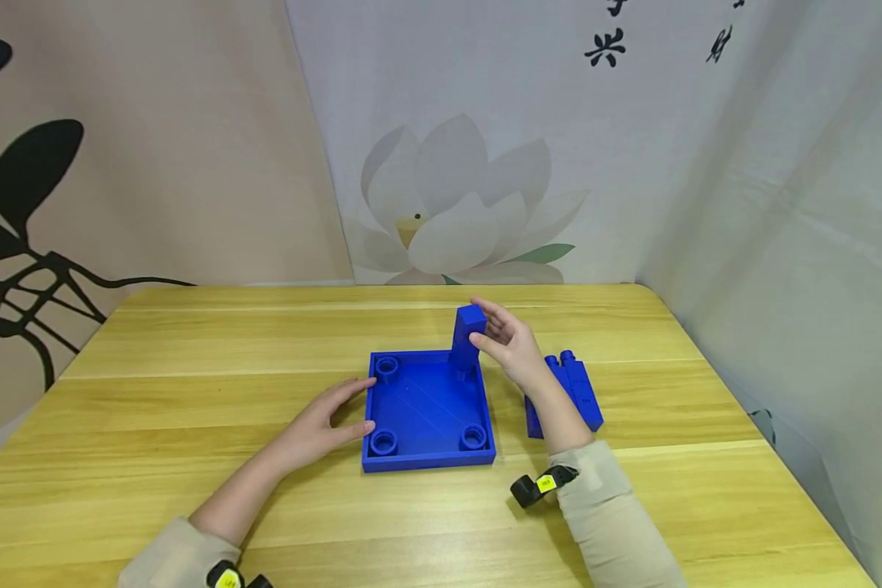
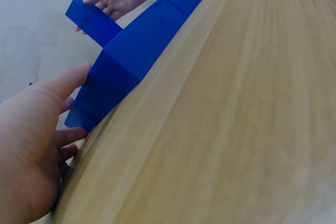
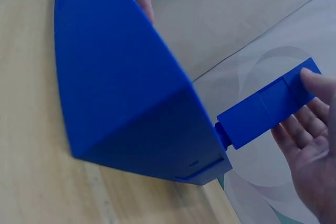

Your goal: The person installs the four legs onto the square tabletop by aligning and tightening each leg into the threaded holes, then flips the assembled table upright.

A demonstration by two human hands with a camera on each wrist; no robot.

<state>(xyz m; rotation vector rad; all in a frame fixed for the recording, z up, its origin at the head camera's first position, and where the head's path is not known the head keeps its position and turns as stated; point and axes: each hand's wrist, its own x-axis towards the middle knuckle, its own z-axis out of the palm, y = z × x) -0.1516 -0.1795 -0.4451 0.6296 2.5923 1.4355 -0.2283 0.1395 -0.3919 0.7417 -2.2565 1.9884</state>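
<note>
Right grip: thumb and curled fingers of the right grip (image 1: 510, 347) pinch a post (image 1: 465, 339) near its top; thumb on one face, fingers round behind.
Post in grip: blue, square-sided, near upright, narrow end down at the tray's far right corner, just below and left of the right grip. Whether it is fully seated: cannot tell.
Tray: blue, shallow, open side up, below and left of the right grip; bare floor (image 1: 426, 400) between the corners.
Rings: three in view inside the tray corners: far left (image 1: 386, 367), near left (image 1: 385, 443), near right (image 1: 474, 437); all left of or below the right grip.
Left grip: thumb and fingers of the left grip (image 1: 314, 425) spread, tips touching the tray's left wall; nothing pinched.
Other posts: blue, lying side by side (image 1: 581, 392) to the right of the right grip, studs pointing away; partly behind the forearm, count unclear.
Wrist cam: black, yellow label (image 1: 546, 483), strapped below the right grip at the sleeve (image 1: 610, 506).
Desk: wood-grained (image 1: 265, 343), under both grips.
Backdrop: cloth with a pale lotus (image 1: 470, 204), beyond both grips.
</note>
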